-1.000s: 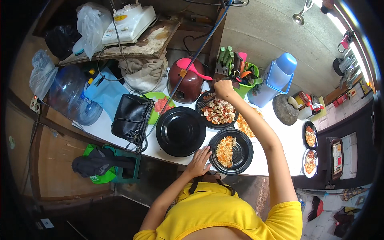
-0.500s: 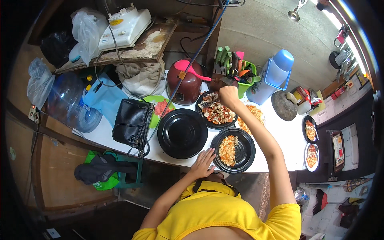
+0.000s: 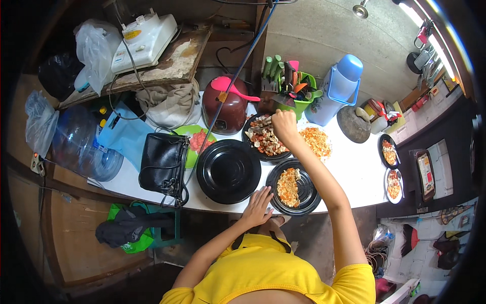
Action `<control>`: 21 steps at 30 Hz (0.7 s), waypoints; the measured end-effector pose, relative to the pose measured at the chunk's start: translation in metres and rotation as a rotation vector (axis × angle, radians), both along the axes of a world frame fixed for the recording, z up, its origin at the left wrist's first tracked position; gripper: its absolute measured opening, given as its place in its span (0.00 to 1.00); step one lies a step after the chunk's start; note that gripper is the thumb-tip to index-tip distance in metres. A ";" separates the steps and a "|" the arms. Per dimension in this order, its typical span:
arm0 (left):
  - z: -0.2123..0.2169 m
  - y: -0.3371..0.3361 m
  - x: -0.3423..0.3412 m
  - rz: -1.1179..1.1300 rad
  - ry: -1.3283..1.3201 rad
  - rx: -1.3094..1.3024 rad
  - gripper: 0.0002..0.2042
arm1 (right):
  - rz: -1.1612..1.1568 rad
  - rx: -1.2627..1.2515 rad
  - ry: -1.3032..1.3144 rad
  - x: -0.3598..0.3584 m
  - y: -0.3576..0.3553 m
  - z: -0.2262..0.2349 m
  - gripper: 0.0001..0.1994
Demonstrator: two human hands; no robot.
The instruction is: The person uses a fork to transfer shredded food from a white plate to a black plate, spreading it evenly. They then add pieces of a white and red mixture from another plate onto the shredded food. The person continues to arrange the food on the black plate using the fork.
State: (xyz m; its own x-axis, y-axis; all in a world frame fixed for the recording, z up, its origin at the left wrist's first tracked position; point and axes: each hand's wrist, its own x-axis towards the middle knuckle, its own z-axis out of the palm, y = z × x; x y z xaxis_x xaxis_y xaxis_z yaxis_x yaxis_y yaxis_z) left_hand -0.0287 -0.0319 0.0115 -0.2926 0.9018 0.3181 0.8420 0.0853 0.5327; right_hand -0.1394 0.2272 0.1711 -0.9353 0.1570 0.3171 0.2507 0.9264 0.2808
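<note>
My right hand is closed in a fist above the black plate of mixed chopped food. It seems to grip a greyish utensil whose end dips into the food; its kind is unclear. Resting at the table's front edge, my left hand has its fingers stretched out, touching or close to the rim of another black plate. On that plate's left half lies an orange-and-white chopped portion. Left of it is a bare black plate. My right forearm passes over the table beside a plate of shredded orange-and-white food.
Behind stand a maroon rice cooker with a pink ladle, a green utensil holder, a blue jug and a stone mortar. A black handbag sits left; two served plates stand far right.
My right hand has shifted slightly over the mixed food, and its utensil has moved within it. The whole view has shifted a little. My left hand keeps its place by the plate.
</note>
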 end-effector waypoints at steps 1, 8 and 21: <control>0.000 0.000 0.000 -0.003 0.000 0.004 0.29 | 0.008 -0.017 -0.009 -0.004 0.003 0.001 0.03; 0.004 0.000 0.000 -0.012 -0.017 0.025 0.29 | -0.046 -0.107 -0.319 -0.049 0.013 0.015 0.07; 0.003 0.003 0.003 0.047 -0.016 0.069 0.29 | -0.010 -0.146 -0.327 -0.073 0.022 0.004 0.11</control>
State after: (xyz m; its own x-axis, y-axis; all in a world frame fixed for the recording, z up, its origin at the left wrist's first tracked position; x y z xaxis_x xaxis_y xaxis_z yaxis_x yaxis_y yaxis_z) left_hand -0.0256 -0.0288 0.0140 -0.3400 0.8628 0.3741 0.8290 0.0872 0.5523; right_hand -0.2128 0.2495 0.1753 -0.9818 0.1884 -0.0255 0.1788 0.9606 0.2129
